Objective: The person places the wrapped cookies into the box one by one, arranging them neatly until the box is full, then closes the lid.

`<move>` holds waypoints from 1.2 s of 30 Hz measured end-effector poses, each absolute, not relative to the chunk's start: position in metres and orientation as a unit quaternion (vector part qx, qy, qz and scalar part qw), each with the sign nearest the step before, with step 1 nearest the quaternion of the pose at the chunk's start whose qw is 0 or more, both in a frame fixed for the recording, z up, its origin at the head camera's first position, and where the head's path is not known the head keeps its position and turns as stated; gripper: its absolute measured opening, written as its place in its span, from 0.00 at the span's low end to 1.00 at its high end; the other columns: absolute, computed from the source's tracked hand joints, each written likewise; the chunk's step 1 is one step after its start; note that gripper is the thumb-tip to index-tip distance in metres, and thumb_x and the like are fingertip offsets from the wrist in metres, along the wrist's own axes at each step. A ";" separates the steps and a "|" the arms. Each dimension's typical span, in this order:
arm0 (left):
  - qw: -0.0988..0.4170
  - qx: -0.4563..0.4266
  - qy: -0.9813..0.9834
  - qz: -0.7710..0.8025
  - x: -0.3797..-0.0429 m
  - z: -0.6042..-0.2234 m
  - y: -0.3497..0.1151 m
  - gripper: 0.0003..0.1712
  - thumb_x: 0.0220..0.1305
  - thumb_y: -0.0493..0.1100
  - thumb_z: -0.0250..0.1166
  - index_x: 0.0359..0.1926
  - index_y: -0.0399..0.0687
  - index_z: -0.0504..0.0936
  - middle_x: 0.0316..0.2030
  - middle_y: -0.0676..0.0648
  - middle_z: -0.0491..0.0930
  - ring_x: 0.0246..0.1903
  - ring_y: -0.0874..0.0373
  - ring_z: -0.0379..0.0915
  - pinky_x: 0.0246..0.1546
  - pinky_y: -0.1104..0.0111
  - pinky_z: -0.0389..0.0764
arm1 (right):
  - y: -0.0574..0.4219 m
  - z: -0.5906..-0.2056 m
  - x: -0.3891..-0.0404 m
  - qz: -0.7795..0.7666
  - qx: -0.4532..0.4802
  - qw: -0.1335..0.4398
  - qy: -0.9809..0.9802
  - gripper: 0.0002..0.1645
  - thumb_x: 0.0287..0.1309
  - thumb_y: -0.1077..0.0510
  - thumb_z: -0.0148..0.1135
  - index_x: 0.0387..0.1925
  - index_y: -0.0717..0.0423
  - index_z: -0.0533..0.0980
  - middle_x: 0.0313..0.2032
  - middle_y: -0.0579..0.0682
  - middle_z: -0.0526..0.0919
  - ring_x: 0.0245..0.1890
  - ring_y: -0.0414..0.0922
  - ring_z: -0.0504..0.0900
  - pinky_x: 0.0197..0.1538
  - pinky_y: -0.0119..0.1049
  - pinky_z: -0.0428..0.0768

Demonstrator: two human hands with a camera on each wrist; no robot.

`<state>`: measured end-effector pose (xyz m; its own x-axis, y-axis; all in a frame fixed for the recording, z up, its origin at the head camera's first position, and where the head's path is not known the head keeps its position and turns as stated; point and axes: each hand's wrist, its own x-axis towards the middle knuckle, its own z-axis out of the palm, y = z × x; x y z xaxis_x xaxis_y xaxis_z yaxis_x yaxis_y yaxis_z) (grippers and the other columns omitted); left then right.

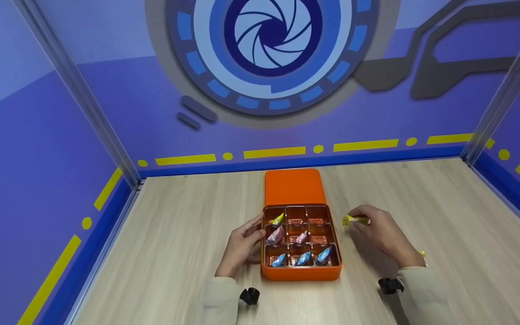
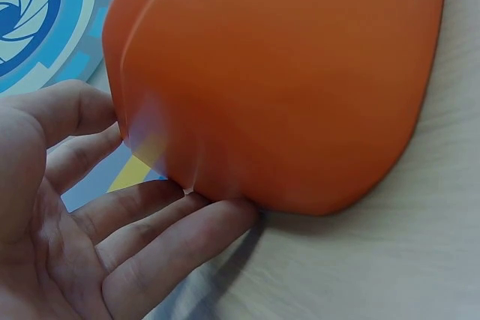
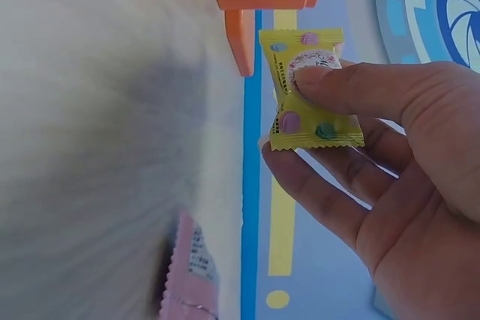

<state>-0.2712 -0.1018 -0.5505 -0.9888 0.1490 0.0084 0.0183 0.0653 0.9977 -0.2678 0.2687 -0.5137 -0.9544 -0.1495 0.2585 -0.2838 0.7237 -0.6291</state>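
An orange box (image 1: pixel 300 273) with a divided tray of small compartments stands open. My left hand (image 1: pixel 239 248) rests against its left side, with fingertips touching the orange wall (image 2: pixel 285 88) in the left wrist view. To the right of the box, my right hand (image 1: pixel 384 234) pinches a yellow-wrapped candy (image 3: pixel 319 110) between thumb and fingers. Inside the tray, a yellow candy (image 1: pixel 277 220) lies in the back left compartment. Pink candies (image 1: pixel 275 235) occupy the middle row's left and centre compartments. Each front compartment holds a blue candy (image 1: pixel 303 258).
The orange lid (image 1: pixel 294 187) lies behind the box. A pink wrapper (image 3: pixel 191 279) is on the table below the right hand in the right wrist view. Yellow wrapping (image 1: pixel 423 256) peeks out beside the right wrist. Blue-purple panels (image 1: pixel 120 99) border the wooden table (image 1: pixel 188 216).
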 end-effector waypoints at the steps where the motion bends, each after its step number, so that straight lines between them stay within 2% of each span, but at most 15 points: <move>1: 0.047 0.057 0.726 0.683 -0.271 -0.550 -0.102 0.30 0.75 0.40 0.66 0.76 0.51 0.76 0.71 0.38 0.74 0.69 0.43 0.72 0.63 0.51 0.78 | 0.268 -0.513 -0.268 0.352 0.116 0.095 -0.924 0.14 0.66 0.71 0.70 0.51 0.59 0.85 0.47 0.54 0.87 0.47 0.53 0.85 0.56 0.58 0.83; 6: 0.043 0.057 0.722 0.688 -0.270 -0.550 -0.102 0.29 0.76 0.39 0.65 0.75 0.51 0.76 0.70 0.38 0.76 0.67 0.44 0.75 0.65 0.55 0.77 | 0.263 -0.508 -0.269 0.348 0.113 0.094 -0.926 0.13 0.66 0.69 0.71 0.51 0.58 0.85 0.47 0.54 0.87 0.47 0.53 0.85 0.55 0.57 0.84; 12: 0.040 0.060 0.726 0.684 -0.271 -0.550 -0.101 0.30 0.76 0.40 0.65 0.76 0.50 0.75 0.72 0.38 0.72 0.72 0.43 0.68 0.68 0.50 0.73 | 0.258 -0.501 -0.271 0.342 0.126 0.114 -0.924 0.13 0.65 0.69 0.72 0.50 0.58 0.86 0.46 0.53 0.88 0.45 0.51 0.85 0.51 0.54 0.85; 18: 0.041 0.054 0.729 0.681 -0.272 -0.552 -0.101 0.30 0.76 0.40 0.65 0.76 0.51 0.76 0.72 0.40 0.73 0.72 0.42 0.69 0.68 0.49 0.73 | 0.253 -0.493 -0.276 0.343 0.139 0.115 -0.922 0.14 0.65 0.70 0.72 0.51 0.58 0.86 0.46 0.53 0.87 0.44 0.51 0.84 0.52 0.55 0.86; 31: 0.050 0.051 0.728 0.682 -0.271 -0.552 -0.101 0.30 0.76 0.41 0.66 0.76 0.54 0.76 0.73 0.38 0.71 0.71 0.39 0.69 0.62 0.46 0.78 | 0.233 -0.481 -0.292 0.320 0.216 0.123 -0.914 0.13 0.61 0.71 0.74 0.46 0.58 0.87 0.44 0.52 0.88 0.43 0.52 0.87 0.50 0.54 0.87; 36: 0.057 0.042 0.725 0.685 -0.272 -0.552 -0.102 0.30 0.76 0.42 0.66 0.76 0.57 0.76 0.72 0.38 0.73 0.69 0.39 0.71 0.52 0.47 0.85 | 0.224 -0.478 -0.298 0.343 0.229 0.103 -0.905 0.12 0.64 0.68 0.73 0.47 0.56 0.87 0.45 0.51 0.88 0.43 0.50 0.86 0.49 0.54 0.87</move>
<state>-0.2722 -0.1022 -0.5520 -0.9898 0.1399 -0.0252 -0.0171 0.0587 0.9981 -0.2977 0.2245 -0.4784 -0.8734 -0.3447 0.3440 -0.4861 0.6594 -0.5735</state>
